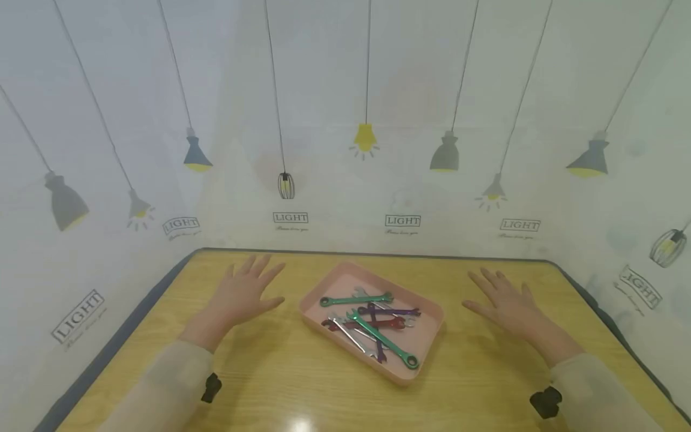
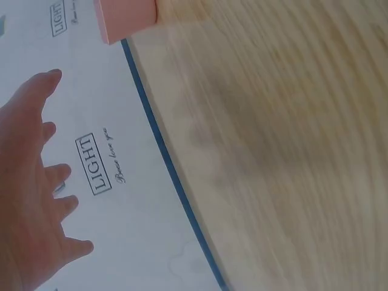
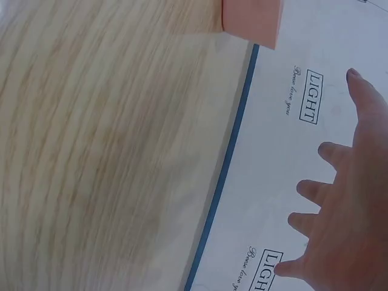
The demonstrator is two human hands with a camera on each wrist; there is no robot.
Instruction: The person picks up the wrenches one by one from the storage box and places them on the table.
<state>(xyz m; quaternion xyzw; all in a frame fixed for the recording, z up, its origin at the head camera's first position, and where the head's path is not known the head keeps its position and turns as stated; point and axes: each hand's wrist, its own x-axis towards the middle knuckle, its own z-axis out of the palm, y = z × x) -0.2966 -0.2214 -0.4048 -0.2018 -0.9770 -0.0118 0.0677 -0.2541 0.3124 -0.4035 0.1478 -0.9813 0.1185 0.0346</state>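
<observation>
A pink tray [image 1: 318,329] lies at an angle on the table, holding a loose pile of wrenches. Among them are a green wrench [image 1: 358,299] at the back, a longer green wrench [image 1: 385,341] across the front, a red wrench [image 1: 391,324], a purple wrench [image 1: 402,311] and a silver wrench [image 1: 351,336]. My left hand [image 1: 243,294] hovers left of the tray, fingers spread and nothing held. To the tray's right, my right hand [image 1: 504,306] is held out the same way, apart from it. Both wrist views show spread fingers and a tray corner [image 2: 127,18].
The wooden table [image 1: 259,384] has a dark edge [image 1: 378,255] along its back and sides. White walls [image 1: 335,72] printed with lamps and the word LIGHT stand around it. Dark wrist mounts [image 1: 546,402] sit at both sleeves.
</observation>
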